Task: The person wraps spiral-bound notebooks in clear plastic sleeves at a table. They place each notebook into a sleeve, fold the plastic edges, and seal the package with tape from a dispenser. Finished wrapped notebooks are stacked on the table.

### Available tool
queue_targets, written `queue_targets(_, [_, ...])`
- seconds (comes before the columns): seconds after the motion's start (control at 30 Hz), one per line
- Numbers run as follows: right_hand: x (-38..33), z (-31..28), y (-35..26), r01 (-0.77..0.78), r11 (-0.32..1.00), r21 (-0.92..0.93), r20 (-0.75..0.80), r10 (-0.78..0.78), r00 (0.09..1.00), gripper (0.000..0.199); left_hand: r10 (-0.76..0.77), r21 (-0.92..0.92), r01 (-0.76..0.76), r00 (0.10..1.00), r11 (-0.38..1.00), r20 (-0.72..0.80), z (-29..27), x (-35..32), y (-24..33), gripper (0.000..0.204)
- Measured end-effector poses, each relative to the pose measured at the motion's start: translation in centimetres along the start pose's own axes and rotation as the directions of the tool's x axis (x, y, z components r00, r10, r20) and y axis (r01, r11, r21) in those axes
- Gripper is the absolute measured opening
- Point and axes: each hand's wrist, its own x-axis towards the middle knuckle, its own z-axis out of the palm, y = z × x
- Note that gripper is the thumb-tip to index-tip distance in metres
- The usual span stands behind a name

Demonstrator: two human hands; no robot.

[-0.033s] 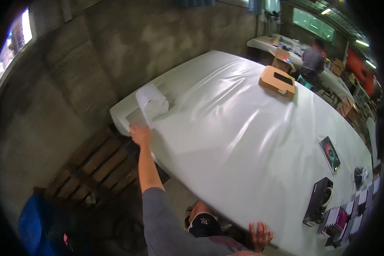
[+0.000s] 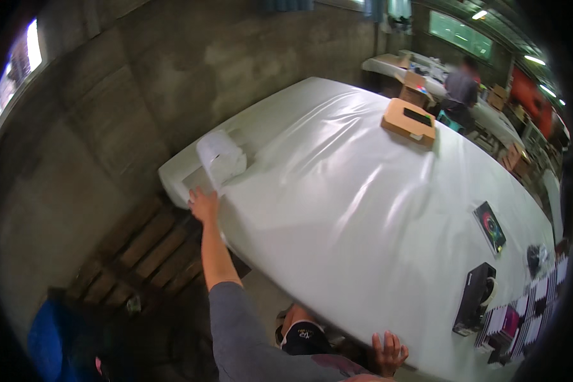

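Left hand (image 2: 203, 207), fingers half-curled, at the edge of the table (image 2: 337, 242) beside a white roll (image 2: 219, 156), any grip too indistinct to tell; step judged a reach, next calling for a pinch; right hand (image 2: 387, 358), fingers parted, empty, on the edge; cardboard box (image 2: 406, 132), contents hidden, bearing a black slab (image 2: 417, 116); black box (image 2: 472, 302), contents hidden

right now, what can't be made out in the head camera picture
All in the head view:
- Left hand: whether its fingers pinch or merely touch the sheet by the white roll; too small.
- Right hand: its forearm is out of sight at the lower edge.
- Far open carton: contents hidden by its walls.
- Co-worker: hands hidden by the body.
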Motion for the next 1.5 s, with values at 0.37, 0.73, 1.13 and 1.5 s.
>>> queue_targets(0.37, [1.2, 0.4, -1.2, -0.097, 0.989, 0.110, -0.010, 0.099, 0.995, 0.028, 0.525, 0.449, -0.533, 0.837, 0.717, 0.155, 4.2, 7.6, -1.8, 0.018])
queue_targets(0.73, [1.7, -0.7, -0.9, -0.135, 0.977, 0.167, 0.038, 0.130, 0.991, 0.028, 0.761, -0.134, -0.761, 0.585, 0.635, 0.281, -0.7, 5.9, 3.6, 0.017])
queue_targets(1.13, [1.9, -1.4, -0.9, -0.179, 0.970, 0.166, 0.081, 0.168, 0.983, 0.035, 0.630, 0.010, -0.647, 0.745, 0.762, 0.217, 1.2, 2.4, 4.8, 0.022])
queue_targets(1.5, [12.6, -1.2, -0.2, -0.257, 0.495, 0.830, 0.335, -0.074, 0.939, 0.047, 0.821, -0.149, -0.823, 0.497, 0.548, 0.281, -1.3, -6.6, 6.4, 0.014])
